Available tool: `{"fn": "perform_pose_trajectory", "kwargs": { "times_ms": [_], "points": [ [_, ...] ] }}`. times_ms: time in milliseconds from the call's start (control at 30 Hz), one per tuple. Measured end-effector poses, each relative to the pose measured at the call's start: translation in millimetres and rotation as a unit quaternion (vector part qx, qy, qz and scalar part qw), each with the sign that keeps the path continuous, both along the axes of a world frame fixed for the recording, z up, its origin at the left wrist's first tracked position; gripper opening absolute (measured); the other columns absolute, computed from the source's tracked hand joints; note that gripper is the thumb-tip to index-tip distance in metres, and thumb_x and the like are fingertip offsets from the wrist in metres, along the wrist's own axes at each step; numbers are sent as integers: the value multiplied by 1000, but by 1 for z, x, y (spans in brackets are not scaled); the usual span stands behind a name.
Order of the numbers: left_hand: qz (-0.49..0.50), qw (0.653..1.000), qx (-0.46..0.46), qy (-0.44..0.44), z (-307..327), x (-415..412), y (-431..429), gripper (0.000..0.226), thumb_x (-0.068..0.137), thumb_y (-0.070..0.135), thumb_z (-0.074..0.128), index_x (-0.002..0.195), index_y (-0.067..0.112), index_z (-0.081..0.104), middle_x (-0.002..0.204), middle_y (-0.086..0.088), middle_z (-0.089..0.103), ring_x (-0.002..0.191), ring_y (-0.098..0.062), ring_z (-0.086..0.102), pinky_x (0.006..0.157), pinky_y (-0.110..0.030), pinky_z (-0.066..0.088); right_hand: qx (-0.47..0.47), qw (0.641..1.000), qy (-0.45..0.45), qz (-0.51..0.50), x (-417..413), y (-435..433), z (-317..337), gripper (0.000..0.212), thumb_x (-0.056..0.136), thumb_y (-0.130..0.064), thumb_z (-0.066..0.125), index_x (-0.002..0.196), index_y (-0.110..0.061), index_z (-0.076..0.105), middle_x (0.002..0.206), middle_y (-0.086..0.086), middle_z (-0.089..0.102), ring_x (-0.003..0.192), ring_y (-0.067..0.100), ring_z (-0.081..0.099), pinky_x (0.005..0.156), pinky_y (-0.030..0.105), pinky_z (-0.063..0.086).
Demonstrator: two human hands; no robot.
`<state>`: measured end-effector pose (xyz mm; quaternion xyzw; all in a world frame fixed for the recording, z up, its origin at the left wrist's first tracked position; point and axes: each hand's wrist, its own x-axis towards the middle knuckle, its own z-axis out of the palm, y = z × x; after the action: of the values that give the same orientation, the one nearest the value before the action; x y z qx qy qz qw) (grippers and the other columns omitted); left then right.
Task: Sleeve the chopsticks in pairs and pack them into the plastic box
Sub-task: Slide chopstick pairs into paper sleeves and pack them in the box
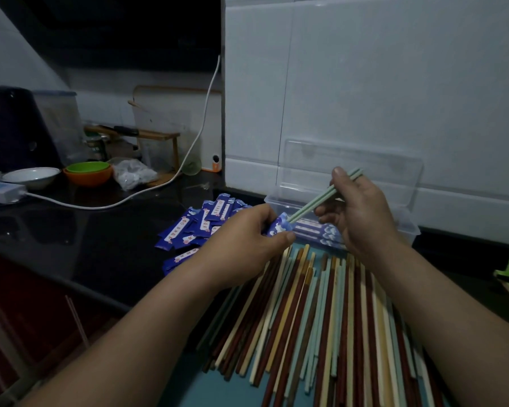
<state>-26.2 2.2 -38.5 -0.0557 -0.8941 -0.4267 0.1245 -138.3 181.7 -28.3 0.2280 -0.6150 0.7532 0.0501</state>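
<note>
Left hand (247, 239), centre of frame: thumb and fingers pinch 1 blue sleeve (279, 227) near its mouth, with the opening turned toward the right of the frame. This likely gives the tips a fixed target.

Right hand (359, 212), right of centre: fingers are curled round 2 pale green chopsticks (323, 198), gripped near the far ends and kept side by side. The near ends slant down-left, at or just inside the sleeve mouth. How far in they are cannot be told. Holding both as 1 bundle looks meant to feed the pair in with a single push.

Plastic box (406, 224): clear, on the dark tabletop (86, 230) against the white wall, just behind both hands. Its lid (350, 160) is tipped up and leans on the wall, leaving the top open for dropping pairs in. Inside lie sleeved pairs (321, 235), flat and lengthwise, at least 3 visible. The box looks far from full.

Empty sleeves (200, 227): a loose heap left of the box, close to the left hand, probably for quick picking.

Loose chopsticks (321, 312): many, in red-brown, cream and pale green, fanned out at lower centre on a teal mat (185, 386). Most are unsleeved, so the task looks to be at an early stage.
</note>
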Motion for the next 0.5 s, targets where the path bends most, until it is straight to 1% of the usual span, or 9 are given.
{"fn": "perform_pose_trajectory", "kwargs": {
  "times_ms": [100, 167, 233, 267, 333, 400, 433, 500],
  "points": [
    [-8, 1000, 24, -15, 2, -2, 3, 18, 105, 41, 56, 104, 23, 62, 88, -5, 69, 65, -10, 62, 58, -31, 53, 62, 995, 0, 78, 7, -3, -2, 24, 103, -27, 60, 105, -4, 58, 73, 10, 66, 63, 22, 67, 54, 28, 56],
    [-12, 999, 29, -21, 4, -2, 3, 19, 106, 40, 55, 105, 23, 62, 91, -9, 70, 70, -17, 65, 62, -36, 54, 102, 990, 1, 97, 8, -5, -3, 28, 99, -27, 66, 109, -2, 60, 75, 11, 68, 64, 22, 68, 55, 28, 57],
    [-14, 999, 22, -28, 4, -1, 3, 19, 106, 39, 55, 106, 21, 63, 94, -10, 71, 79, -27, 69, 68, -43, 58, 107, 991, 9, 78, 8, -5, -4, 28, 98, -25, 69, 111, -4, 56, 74, 13, 68, 63, 26, 68, 54, 30, 56],
    [-16, 999, 18, -30, 4, -1, 3, 20, 106, 39, 55, 106, 21, 63, 94, -10, 71, 83, -28, 70, 71, -45, 59, 103, 993, 14, 61, 7, -5, -4, 25, 100, -24, 67, 111, -6, 53, 72, 13, 68, 61, 28, 68, 52, 32, 56],
    [-17, 999, 17, -31, 4, -1, 2, 20, 106, 40, 56, 106, 21, 63, 94, -9, 71, 85, -29, 70, 73, -46, 59, 122, 991, 33, 34, 7, -4, -3, 22, 107, -29, 56, 107, -6, 54, 69, 12, 68, 60, 30, 68, 52, 34, 55],
    [-11, 999, 23, -27, 3, -3, 2, 21, 106, 40, 56, 105, 20, 62, 93, -10, 70, 77, -26, 68, 71, -45, 58, 170, 984, 50, 30, 9, -4, -3, 37, 111, -35, 42, 103, -3, 61, 72, 12, 68, 60, 28, 66, 52, 32, 54],
    [-9, 999, 26, -25, 3, -5, 1, 20, 106, 39, 56, 104, 20, 62, 91, -9, 70, 70, -21, 66, 67, -42, 56, 194, 979, 55, 35, 11, -5, -4, 42, 112, -36, 39, 103, -4, 64, 73, 11, 67, 59, 26, 65, 52, 31, 54],
    [-8, 999, 26, -24, 1, -6, 1, 19, 106, 40, 57, 103, 22, 62, 88, -8, 70, 64, -13, 61, 63, -38, 53, 229, 970, 65, 39, 15, -6, -6, 39, 112, -35, 39, 107, -10, 69, 72, 10, 64, 57, 22, 63, 52, 28, 51]
  ]
}}
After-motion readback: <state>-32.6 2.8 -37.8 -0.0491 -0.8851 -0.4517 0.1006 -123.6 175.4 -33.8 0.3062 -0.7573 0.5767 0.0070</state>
